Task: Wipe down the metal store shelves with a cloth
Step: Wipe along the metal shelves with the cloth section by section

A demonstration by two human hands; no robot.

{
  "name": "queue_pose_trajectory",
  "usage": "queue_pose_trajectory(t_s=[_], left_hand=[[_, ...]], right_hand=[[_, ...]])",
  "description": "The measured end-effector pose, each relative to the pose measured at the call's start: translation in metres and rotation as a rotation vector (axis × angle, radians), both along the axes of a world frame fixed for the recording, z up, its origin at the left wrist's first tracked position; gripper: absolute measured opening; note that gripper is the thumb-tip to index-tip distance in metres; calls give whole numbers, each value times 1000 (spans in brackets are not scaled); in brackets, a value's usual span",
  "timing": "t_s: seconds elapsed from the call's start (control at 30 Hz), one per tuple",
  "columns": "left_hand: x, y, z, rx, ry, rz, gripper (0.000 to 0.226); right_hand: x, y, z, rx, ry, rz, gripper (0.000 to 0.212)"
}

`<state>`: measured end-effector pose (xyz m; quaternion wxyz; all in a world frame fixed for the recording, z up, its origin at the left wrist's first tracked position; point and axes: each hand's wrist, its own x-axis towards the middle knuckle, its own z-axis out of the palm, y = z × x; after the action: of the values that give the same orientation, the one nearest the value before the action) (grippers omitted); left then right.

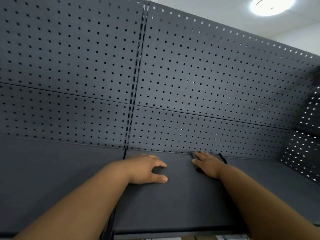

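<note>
**Step in hand:** I am reading this as a wiping pass along the rear edge of the shelf (173,196); how much of the shelving is done I am not able to judge.

**Right hand** (207,163): it is lying flat at the rear edge, right of the middle, with the fingers (199,155) straight and pressing down, not curling round anything.

**Cloth** (198,169): only dark scraps are showing from under the right hand. I am taking these for the cloth, but I cannot tell for certain.

**Left hand** (147,168): it is resting on the shelf towards the rear left corner, spread loosely, thumb out, holding nothing.

**Next move:** it is calling for even, flat pressure and a sweep from the rear edge towards the front edge, with the cloth trapped under the palm.

**Surface:** dark grey matt metal; a neighbouring shelf (52,170) is adjoining on the left.

**Room:**
- A perforated back panel (190,75) is rising behind.
- A slotted upright (136,70) is splitting the panel.
- A perforated side panel (308,135) is closing the right end.
- A round ceiling light (271,5) is glowing above, on a white ceiling (207,7).
</note>
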<state>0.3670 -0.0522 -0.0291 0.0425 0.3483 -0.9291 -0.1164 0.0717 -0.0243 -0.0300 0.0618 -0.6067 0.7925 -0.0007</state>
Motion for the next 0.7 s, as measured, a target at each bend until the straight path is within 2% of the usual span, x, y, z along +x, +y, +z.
queue_pose_trajectory(t_s=[0.33,0.7], left_hand=[[1,-4,0,3,15,-7,68],[0,-2,-3,2,16,-17,71]], right_hand=[[8,25,-1,9,23,25,66],[30,108,-4,-37,-19,53,65]])
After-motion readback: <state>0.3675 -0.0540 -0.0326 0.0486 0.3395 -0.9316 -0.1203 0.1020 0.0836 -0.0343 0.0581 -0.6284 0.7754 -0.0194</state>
